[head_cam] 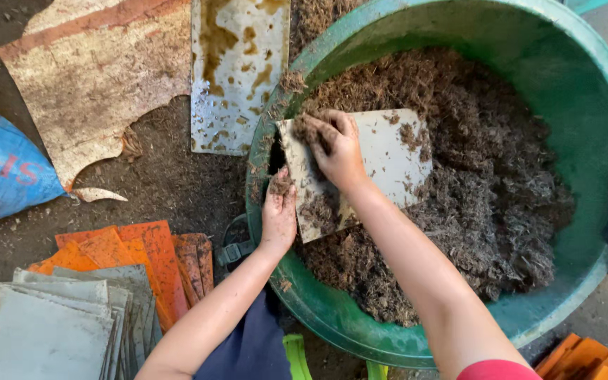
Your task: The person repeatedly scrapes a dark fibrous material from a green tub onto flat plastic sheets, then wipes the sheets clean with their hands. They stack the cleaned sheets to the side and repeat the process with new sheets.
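A large green tub [585, 84] holds a heap of brown fibrous material [487, 176]. Over its left side lies a pale square sheet [388, 158], dusted with the brown fibres. My left hand [278, 214] grips the sheet's lower left edge at the tub's rim. My right hand [336, 148] rests palm down on the sheet's upper left part, fingers spread over a clump of fibres.
A stack of grey sheets [51, 324] and orange sheets [142, 253] lies at the lower left. A torn stained board [93, 77] and a spotted white sheet [237, 70] lie on the dirt floor. A blue sack [1, 169] is at the left; more orange sheets [585, 359] at the lower right.
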Demonstrator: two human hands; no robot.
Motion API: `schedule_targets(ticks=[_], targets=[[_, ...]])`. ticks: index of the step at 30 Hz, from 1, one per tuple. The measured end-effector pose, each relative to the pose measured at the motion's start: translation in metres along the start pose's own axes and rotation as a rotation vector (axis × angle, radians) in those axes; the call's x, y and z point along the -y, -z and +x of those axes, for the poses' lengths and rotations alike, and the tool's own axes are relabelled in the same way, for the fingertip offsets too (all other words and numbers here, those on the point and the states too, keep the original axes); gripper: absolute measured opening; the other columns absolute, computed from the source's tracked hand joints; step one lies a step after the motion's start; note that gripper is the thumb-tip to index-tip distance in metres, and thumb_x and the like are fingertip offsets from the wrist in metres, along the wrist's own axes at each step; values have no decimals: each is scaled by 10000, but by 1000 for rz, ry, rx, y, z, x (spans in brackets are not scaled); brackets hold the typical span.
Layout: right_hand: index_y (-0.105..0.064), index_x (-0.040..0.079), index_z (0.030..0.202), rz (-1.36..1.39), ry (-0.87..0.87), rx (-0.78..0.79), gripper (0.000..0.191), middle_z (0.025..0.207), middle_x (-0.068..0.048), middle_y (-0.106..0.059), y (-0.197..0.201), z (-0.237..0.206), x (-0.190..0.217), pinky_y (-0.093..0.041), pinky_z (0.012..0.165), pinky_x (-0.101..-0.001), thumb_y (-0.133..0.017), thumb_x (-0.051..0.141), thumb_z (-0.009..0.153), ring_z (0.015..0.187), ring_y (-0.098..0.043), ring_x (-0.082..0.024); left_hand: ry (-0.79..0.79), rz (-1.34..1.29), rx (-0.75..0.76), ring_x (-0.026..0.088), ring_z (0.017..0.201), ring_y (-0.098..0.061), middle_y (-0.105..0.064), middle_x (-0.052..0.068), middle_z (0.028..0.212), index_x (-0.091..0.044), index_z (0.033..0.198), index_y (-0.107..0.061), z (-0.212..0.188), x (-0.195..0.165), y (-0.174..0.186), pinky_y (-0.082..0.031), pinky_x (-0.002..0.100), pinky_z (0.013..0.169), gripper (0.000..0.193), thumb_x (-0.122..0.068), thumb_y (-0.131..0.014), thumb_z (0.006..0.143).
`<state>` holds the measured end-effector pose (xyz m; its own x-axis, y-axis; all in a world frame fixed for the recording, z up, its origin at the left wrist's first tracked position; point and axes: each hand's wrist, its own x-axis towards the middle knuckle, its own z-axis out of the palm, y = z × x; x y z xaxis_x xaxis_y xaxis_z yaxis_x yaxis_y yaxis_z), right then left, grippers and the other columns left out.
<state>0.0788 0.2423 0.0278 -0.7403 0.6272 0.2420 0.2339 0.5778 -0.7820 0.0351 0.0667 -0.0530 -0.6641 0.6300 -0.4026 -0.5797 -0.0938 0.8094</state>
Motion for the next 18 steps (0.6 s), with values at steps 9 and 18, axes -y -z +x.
schedule_targets(ticks=[9,18], targets=[[-760,156,1227,-22,111,-30,409,1276,-80,-639,-19,13,24,-462,1093,-439,-813,31,841,1243,-557,-294,-48,266,32,187,1371,-494,-541,83,1473,6,1499,-463,-5,-17,-4,-370,319,1186,400,-76,-481,1108],[-569,-17,1272,12,-633,-168,321,1316,-123,-577,17,23,-38,-499,1135,-384,-593,132,989,1221,-603,-267,-27,22,18,178,1436,-407,-446,72,1556,-17,1511,-431,2,-12,-3,-312,320,1187,529,-127,-583,1016]])
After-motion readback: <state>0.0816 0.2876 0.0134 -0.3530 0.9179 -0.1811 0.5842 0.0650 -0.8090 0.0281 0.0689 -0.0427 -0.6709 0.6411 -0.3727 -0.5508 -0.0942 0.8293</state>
